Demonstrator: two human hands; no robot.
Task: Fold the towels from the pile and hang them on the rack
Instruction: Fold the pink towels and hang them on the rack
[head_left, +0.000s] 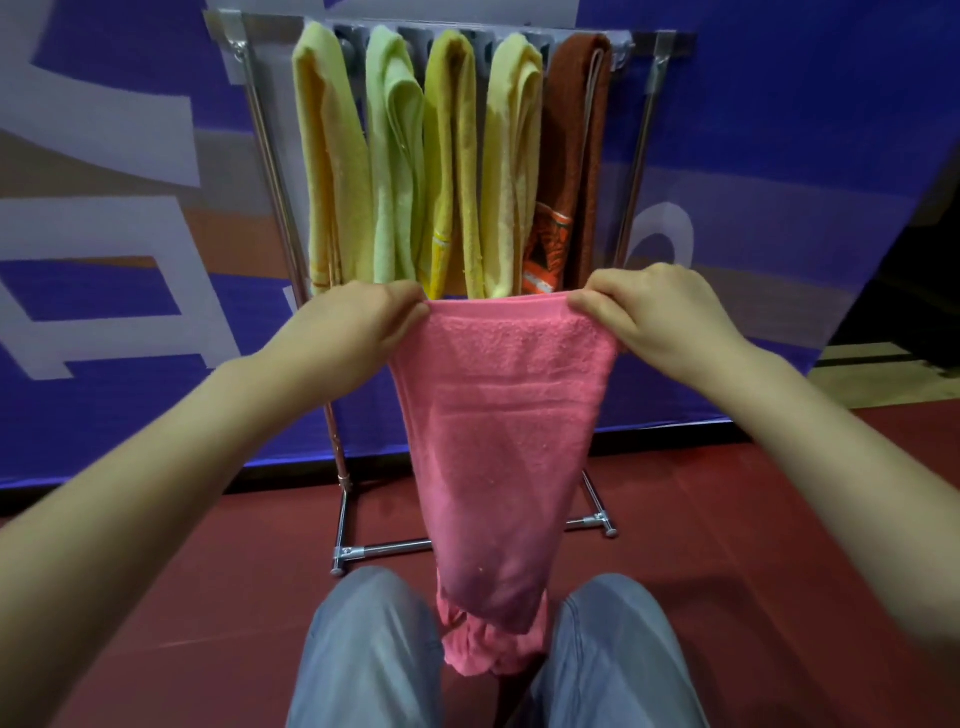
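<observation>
Overall, five racked towels, one pink towel.

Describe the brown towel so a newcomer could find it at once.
A metal rack stands against the blue backdrop, five folded towels hanging along its top. The brown towel is rightmost: the only dark one, orange-patterned near its lower end, while its neighbours are yellow or pale green.
</observation>
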